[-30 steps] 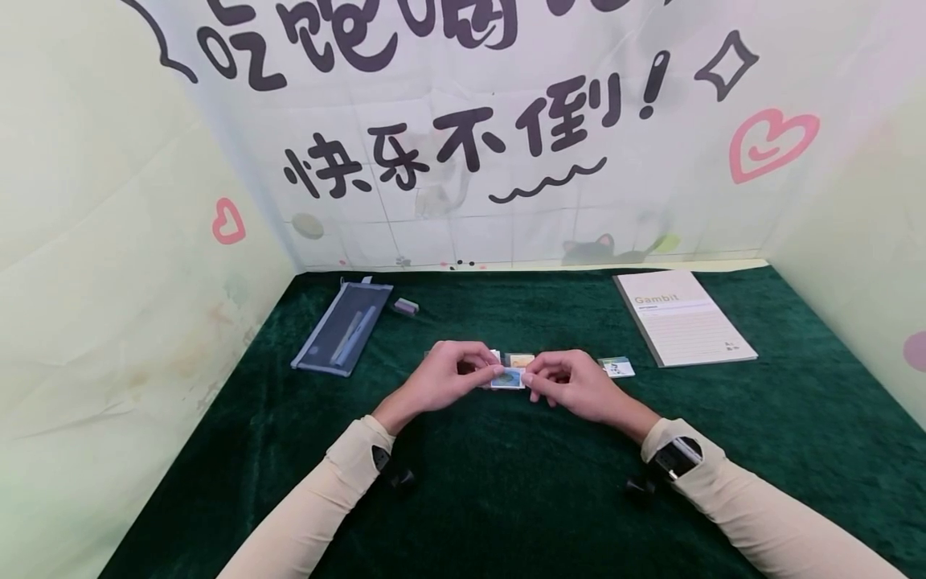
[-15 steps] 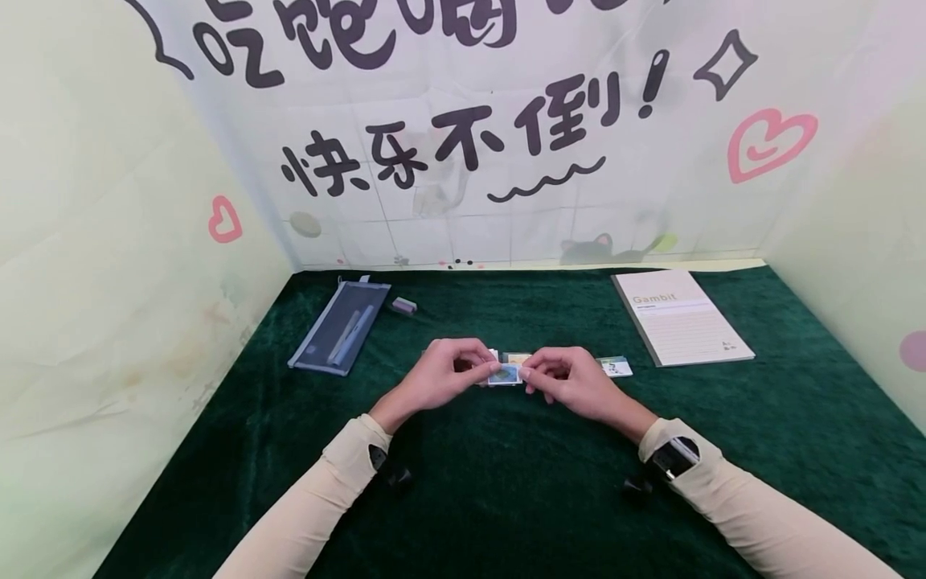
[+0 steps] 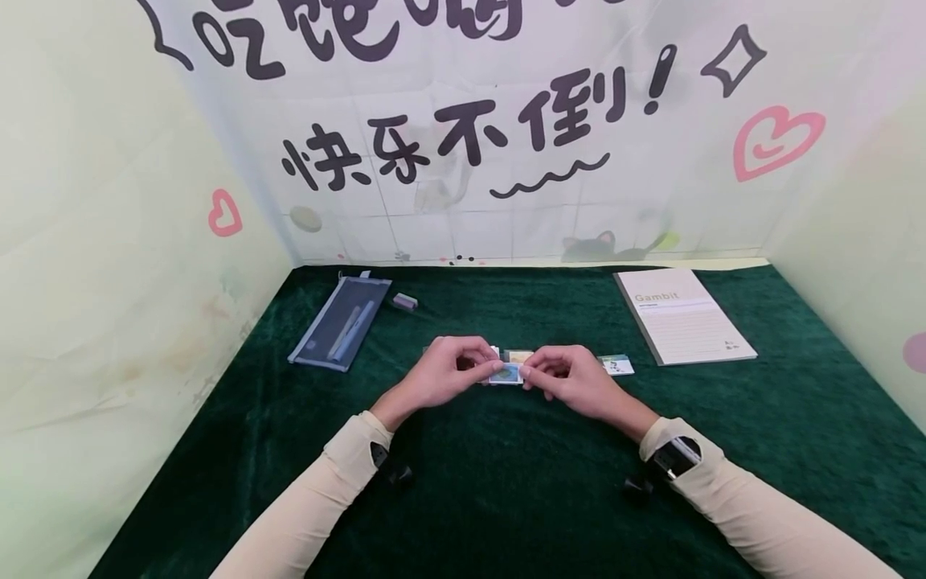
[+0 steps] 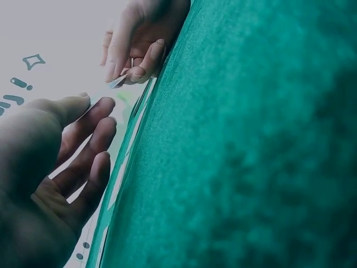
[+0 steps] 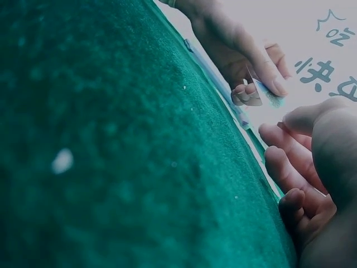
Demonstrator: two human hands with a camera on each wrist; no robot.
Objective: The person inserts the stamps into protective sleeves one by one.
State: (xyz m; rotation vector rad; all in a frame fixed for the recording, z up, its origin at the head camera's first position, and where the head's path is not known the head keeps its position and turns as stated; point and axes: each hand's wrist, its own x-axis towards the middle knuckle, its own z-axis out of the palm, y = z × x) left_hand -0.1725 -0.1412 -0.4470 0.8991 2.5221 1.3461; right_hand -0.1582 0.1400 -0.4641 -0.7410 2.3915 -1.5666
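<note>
A small card with a blue picture (image 3: 509, 373) is held up between both hands, above the green cloth. My left hand (image 3: 444, 376) pinches its left end, the thumb lying on the printed face. At the opposite end, my right hand (image 3: 575, 382) pinches the card between thumb and fingers. The right wrist view shows the card (image 5: 271, 96) tilted, with a clear edge beside the left thumb. Just behind it on the cloth lies an orange-toned card (image 3: 519, 355), partly covered. Another light card (image 3: 616, 366) lies to the right of my right hand.
A blue mesh zip pouch (image 3: 342, 324) with pens inside lies at the back left, and a small eraser-like block (image 3: 405, 302) is beside it. At the back right is a notebook (image 3: 686, 318). Printed fabric walls (image 3: 463, 233) border the green cloth (image 3: 521, 498).
The head view shifts slightly. Both hands keep their hold on the card, with hardly any visible movement.
</note>
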